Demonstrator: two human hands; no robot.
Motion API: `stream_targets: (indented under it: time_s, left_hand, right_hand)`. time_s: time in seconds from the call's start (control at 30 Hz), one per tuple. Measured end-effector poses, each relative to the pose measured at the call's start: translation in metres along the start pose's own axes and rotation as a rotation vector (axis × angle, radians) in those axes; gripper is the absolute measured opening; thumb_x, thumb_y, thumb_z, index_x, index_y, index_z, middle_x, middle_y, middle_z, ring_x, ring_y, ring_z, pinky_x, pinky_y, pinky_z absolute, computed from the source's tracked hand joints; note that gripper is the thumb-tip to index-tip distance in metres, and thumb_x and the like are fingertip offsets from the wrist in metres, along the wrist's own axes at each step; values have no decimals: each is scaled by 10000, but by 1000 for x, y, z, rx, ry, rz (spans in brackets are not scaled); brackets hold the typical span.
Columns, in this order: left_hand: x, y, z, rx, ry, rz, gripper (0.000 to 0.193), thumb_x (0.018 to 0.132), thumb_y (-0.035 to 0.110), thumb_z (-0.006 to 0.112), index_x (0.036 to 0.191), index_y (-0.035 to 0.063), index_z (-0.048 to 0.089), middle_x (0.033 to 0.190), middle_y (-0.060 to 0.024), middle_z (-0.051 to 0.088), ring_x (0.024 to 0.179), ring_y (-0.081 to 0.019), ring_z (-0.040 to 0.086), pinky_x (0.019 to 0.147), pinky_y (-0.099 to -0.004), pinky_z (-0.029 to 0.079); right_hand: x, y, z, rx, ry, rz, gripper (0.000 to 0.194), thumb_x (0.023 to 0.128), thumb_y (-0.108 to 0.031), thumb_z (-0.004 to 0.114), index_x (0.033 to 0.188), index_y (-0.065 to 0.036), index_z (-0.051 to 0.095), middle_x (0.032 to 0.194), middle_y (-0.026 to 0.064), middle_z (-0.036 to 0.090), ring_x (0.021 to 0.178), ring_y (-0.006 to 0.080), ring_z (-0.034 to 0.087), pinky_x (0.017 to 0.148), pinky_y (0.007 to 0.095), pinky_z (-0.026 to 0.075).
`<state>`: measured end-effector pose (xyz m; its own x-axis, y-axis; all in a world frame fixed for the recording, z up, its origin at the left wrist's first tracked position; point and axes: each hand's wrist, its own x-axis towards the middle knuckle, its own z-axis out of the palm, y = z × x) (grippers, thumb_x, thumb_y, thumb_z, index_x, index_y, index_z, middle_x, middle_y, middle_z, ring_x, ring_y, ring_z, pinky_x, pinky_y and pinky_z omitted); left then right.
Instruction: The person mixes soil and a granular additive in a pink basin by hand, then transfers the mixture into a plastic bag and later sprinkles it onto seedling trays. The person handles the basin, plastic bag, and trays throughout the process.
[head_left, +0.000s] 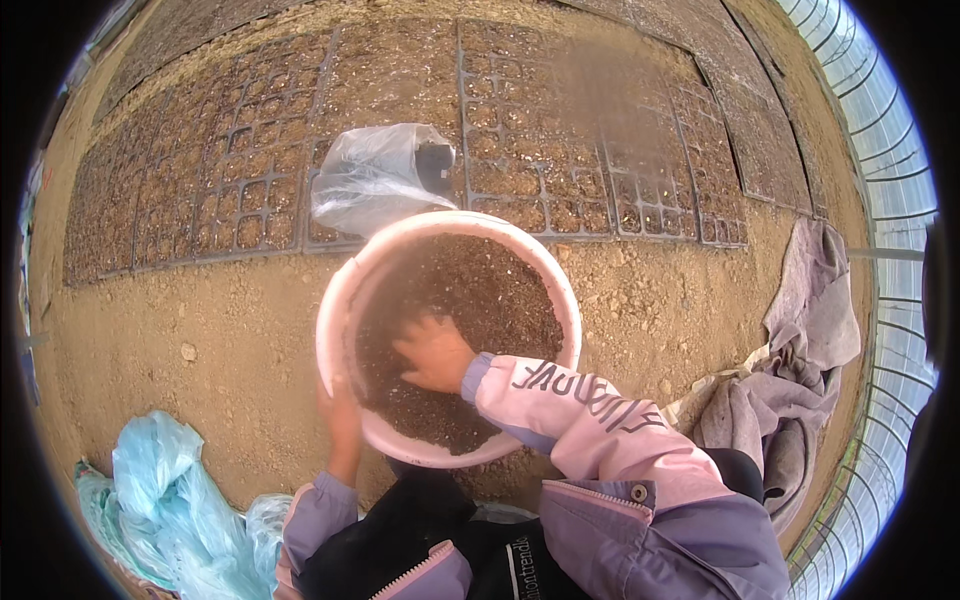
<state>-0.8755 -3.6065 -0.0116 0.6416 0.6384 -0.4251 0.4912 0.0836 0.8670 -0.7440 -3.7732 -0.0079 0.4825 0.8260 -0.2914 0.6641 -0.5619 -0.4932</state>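
Note:
A round pale pink plastic basin (335, 315) holds dark potting soil (491, 289) with small white grains. My left hand (343, 429) is at the basin's lower left rim, thumb up against the outer wall; its fingers are partly hidden. Inside the basin, my right hand (435, 352) reaches down, palm toward the soil, fingers spread, the fingertips touching or just in the soil. Beyond the far rim, a clear plastic bag (371, 176) with a dark block-like thing (434, 166) at its opening lies on black seedling trays (540, 206) filled with soil.
Rows of soil-filled trays (255, 187) stretch across the ground past the basin. Blue plastic sheeting (161, 480) lies crumpled at lower left. A grey-purple cloth (799, 360) is heaped on the bare earth (202, 315) at right, near the ribbed clear plastic greenhouse wall (896, 225).

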Motion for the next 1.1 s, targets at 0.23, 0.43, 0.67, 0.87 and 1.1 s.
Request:
stream_targets:
  time_s: [0.23,0.43,0.67,0.87,1.1]
  left_hand:
    - [4,-13,-7,-34,-50,0,444,959,292,451,1239,-52,450,1123,-147,546,994,-221,525,873,-341,419]
    - [6,-12,-7,50,-28,33,449,964,287,437,1239,-67,438,1138,-165,529,1025,-238,500,901,-352,395]
    - [0,5,-4,149,-70,46,483,963,329,441,1246,-63,449,1156,-165,538,1041,-242,516,916,-349,395]
    - [-3,17,-5,38,-132,-26,418,958,282,454,1206,-54,476,1099,-136,565,990,-222,522,887,-344,406]
    - [0,20,-13,126,-146,-136,356,927,272,490,1107,-34,512,926,-99,561,847,-176,525,759,-324,427]
  right_hand:
    - [-23,10,16,-110,-13,-14,255,716,-218,662,945,-107,649,1077,108,550,1105,340,474,835,499,434]
    - [-11,21,8,201,-93,57,205,697,-165,628,887,-96,657,918,148,611,847,336,615,703,436,508]
    - [-7,34,-47,457,-275,142,487,668,-217,651,1139,-96,627,1057,188,636,1005,343,597,877,411,469]
    - [2,47,-59,1348,-215,324,344,759,-154,625,1065,2,618,961,113,651,897,198,606,795,313,481]
    - [10,74,-39,1165,-112,27,505,815,-211,675,1270,-67,510,1319,133,480,1171,241,497,992,375,414]
